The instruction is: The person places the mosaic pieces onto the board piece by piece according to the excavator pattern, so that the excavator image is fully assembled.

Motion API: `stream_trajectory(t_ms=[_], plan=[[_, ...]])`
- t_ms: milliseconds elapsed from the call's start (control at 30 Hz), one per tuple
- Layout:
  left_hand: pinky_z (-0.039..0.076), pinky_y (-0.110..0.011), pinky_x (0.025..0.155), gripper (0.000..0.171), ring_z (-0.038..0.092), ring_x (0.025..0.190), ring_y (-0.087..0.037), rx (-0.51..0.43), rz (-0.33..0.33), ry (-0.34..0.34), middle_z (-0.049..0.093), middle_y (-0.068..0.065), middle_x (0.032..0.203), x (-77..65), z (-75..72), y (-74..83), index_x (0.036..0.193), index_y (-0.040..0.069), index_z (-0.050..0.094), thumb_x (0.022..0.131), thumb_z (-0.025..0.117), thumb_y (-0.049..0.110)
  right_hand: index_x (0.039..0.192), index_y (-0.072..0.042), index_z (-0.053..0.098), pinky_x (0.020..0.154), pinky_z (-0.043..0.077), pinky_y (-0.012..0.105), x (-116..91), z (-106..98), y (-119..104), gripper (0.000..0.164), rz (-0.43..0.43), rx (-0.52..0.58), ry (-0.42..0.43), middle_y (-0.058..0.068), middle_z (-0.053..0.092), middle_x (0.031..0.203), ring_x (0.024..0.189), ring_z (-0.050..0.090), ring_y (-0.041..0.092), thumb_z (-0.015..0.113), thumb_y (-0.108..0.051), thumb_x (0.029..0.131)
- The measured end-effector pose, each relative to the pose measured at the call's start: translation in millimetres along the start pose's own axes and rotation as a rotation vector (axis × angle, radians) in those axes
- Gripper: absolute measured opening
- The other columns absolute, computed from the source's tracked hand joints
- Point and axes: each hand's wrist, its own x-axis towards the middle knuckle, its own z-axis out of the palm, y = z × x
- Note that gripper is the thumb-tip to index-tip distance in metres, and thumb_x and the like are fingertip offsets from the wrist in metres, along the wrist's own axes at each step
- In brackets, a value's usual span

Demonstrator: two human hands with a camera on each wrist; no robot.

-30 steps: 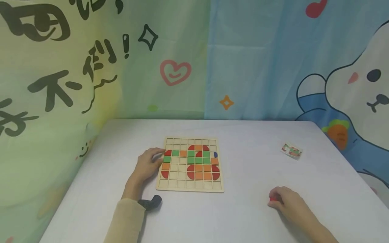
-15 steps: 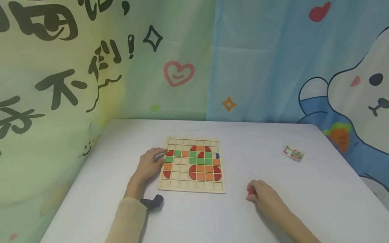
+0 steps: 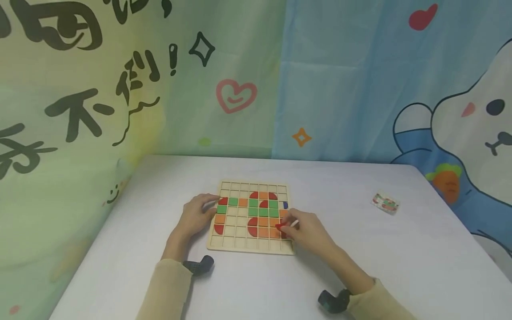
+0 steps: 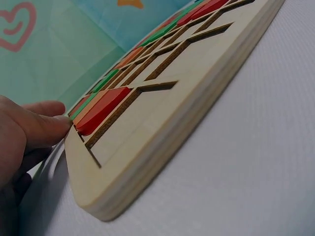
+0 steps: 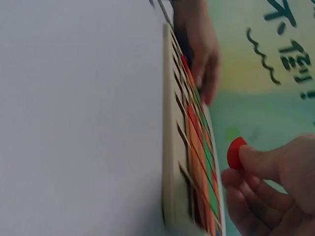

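Observation:
A wooden grid board (image 3: 236, 244) lies on the table, several of its cells filled with red, orange and green tiles. My right hand (image 3: 308, 229) is over the board's right side, pinching a red round-edged tile (image 5: 235, 153) between thumb and fingertips. In the right wrist view that tile is raised above the board's surface. At the board's left edge, my left hand (image 3: 197, 215) rests with relaxed fingers. Its thumb (image 4: 51, 129) touches the rim beside a red tile (image 4: 104, 111) in the left wrist view.
A small printed card (image 3: 386, 203) lies toward the right back of the white table (image 3: 340, 186). A blue mark (image 3: 285, 205) shows in a right-hand cell of the board. Dark wrist devices (image 3: 335, 301) stick out from both sleeves. A patterned curtain (image 3: 320, 89) hangs behind the table.
My right hand has moved left from the table's right side to over the board, carrying the red tile. The left hand stays at the board's left edge.

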Motion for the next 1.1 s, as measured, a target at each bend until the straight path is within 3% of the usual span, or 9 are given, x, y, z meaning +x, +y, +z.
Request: stream_trajectory(t_ms=[267, 533, 667, 833, 967, 1100], plan=[[0.025, -0.055, 0.113, 0.039, 0.04, 0.136, -0.03, -0.036, 0.0, -0.018, 0.054, -0.006, 0.138, 2.5, 8.5, -3.7, 0.127, 0.019, 0.059, 0.089, 0.064, 0.02, 0.087, -0.021, 0.067, 0.056, 0.045, 0.02, 28, 46, -45, 0.007, -0.177, 0.025, -0.082, -0.012, 0.062, 0.072, 0.065, 0.054, 0.005, 0.071, -0.026, 0.084], [0.024, -0.058, 0.113, 0.037, 0.042, 0.134, -0.031, -0.036, 0.031, 0.001, 0.055, -0.007, 0.136, 1.1, 4.3, 3.2, 0.126, 0.018, 0.061, 0.088, 0.064, 0.017, 0.098, -0.017, 0.07, 0.059, 0.045, 0.019, 47, 60, -59, 0.01, -0.298, -0.023, -0.125, -0.008, 0.063, 0.077, 0.067, 0.052, 0.006, 0.065, -0.017, 0.089], [0.023, -0.058, 0.113, 0.038, 0.042, 0.135, -0.031, -0.03, 0.024, -0.004, 0.054, -0.007, 0.137, 0.6, 1.7, 4.5, 0.126, 0.018, 0.06, 0.089, 0.064, 0.018, 0.109, -0.013, 0.07, 0.072, 0.049, 0.024, 50, 62, -64, 0.021, -0.358, -0.106, -0.154, 0.0, 0.069, 0.094, 0.079, 0.056, 0.01, 0.057, -0.011, 0.093], [0.025, -0.057, 0.113, 0.038, 0.043, 0.134, -0.031, -0.019, 0.035, 0.005, 0.056, -0.008, 0.136, 0.7, -0.6, 2.6, 0.125, 0.017, 0.061, 0.088, 0.064, 0.017, 0.113, -0.013, 0.065, 0.093, 0.049, 0.035, 49, 60, -70, 0.023, -0.357, -0.139, -0.218, 0.003, 0.066, 0.112, 0.102, 0.059, 0.016, 0.048, -0.01, 0.097], [0.024, -0.057, 0.113, 0.038, 0.043, 0.134, -0.031, -0.023, 0.021, 0.006, 0.055, -0.008, 0.136, 0.4, -2.0, -0.1, 0.126, 0.018, 0.061, 0.088, 0.064, 0.016, 0.11, -0.013, 0.06, 0.075, 0.051, 0.028, 49, 59, -72, 0.016, -0.342, -0.082, -0.244, 0.0, 0.064, 0.093, 0.082, 0.058, 0.013, 0.051, -0.015, 0.097], [0.02, -0.058, 0.114, 0.038, 0.042, 0.135, -0.03, -0.024, 0.009, 0.003, 0.054, -0.007, 0.137, -0.3, -2.9, -1.3, 0.126, 0.019, 0.061, 0.088, 0.064, 0.017, 0.1, -0.015, 0.059, 0.057, 0.044, 0.02, 50, 61, -71, 0.011, -0.299, -0.008, -0.218, -0.006, 0.059, 0.075, 0.064, 0.051, 0.007, 0.061, -0.022, 0.092]])
